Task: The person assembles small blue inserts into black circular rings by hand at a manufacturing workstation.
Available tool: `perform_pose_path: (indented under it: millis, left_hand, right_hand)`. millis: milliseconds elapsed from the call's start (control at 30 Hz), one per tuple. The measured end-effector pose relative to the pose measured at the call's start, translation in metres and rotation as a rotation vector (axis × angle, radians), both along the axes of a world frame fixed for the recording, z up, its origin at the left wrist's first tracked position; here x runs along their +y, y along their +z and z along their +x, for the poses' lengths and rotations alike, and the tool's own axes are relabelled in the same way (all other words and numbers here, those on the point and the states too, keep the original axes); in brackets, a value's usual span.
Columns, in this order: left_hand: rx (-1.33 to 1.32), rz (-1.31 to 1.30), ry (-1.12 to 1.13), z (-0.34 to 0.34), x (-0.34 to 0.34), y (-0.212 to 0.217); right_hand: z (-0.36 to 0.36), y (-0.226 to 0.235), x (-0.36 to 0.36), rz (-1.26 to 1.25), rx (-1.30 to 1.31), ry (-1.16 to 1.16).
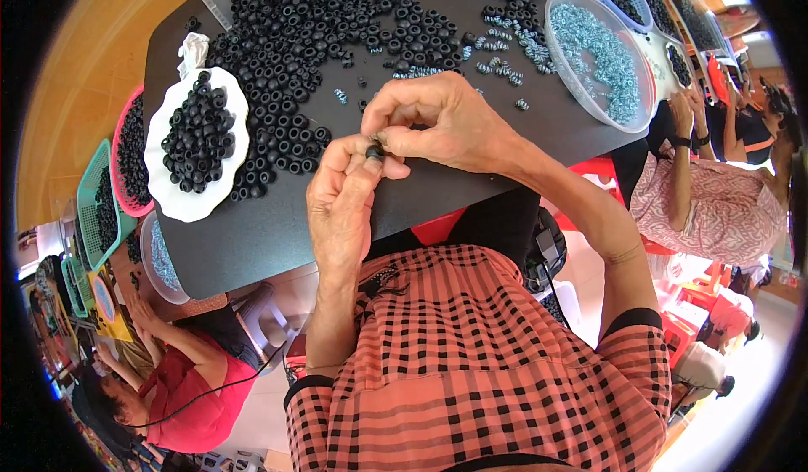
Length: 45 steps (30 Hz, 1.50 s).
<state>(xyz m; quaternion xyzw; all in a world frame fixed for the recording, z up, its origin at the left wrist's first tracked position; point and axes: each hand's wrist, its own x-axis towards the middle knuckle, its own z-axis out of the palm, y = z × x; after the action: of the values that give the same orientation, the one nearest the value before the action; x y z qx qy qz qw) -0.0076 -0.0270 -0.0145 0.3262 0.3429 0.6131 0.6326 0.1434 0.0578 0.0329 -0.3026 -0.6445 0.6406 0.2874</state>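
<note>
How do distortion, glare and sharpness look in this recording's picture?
Head view: dark corners frame the round fisheye image, and the surroundings bend toward its rim; head view: the floor at lower right is washed out to near white; head view: the dark bead between the fingertips is visible, but too small for fine detail.

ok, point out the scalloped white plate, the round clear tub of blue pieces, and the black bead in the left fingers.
Scalloped white plate [186,209]: head view, bare near edge.
Round clear tub [576,87]: head view, side wall.
Held black bead [374,152]: head view, dark outer surface.
</note>
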Motion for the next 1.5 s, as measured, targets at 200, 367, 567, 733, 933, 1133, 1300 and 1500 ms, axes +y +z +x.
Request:
perform_pose_path:
  millis: [200, 367, 567, 733, 933, 1133, 1300, 1500]
  left_hand:
    - [-0.084, -0.012, 0.010, -0.001, 0.000, 0.002]
    - [-0.063, -0.009, 0.030, 0.001, 0.000, 0.003]
    - [0.002, -0.010, 0.030, 0.001, -0.001, 0.003]
    - [0.022, -0.005, 0.044, 0.003, -0.001, 0.003]
    - [0.026, -0.015, 0.058, 0.005, -0.001, 0.005]
    - [0.034, -0.076, 0.059, -0.001, -0.004, -0.004]
    - [-0.140, -0.136, 0.093, 0.001, -0.002, 0.006]
    - [-0.126, -0.132, 0.089, 0.003, 0.001, 0.014]
  right_hand:
    - [0.005, 0.000, -0.004, 0.276, -0.065, -0.044]
    - [0.005, -0.003, -0.004, 0.484, -0.085, -0.044]
    - [0.006, -0.004, -0.009, 0.461, -0.130, -0.070]
    - [0.008, -0.006, -0.011, 0.257, -0.146, -0.077]
    - [0.004, -0.009, -0.013, 0.198, -0.096, -0.194]
    - [-0.003, -0.009, -0.015, 0.521, -0.047, -0.128]
    - [-0.009, -0.011, -0.014, 0.505, 0.039, -0.133]
    - [-0.010, -0.009, -0.010, 0.518, 0.012, -0.188]
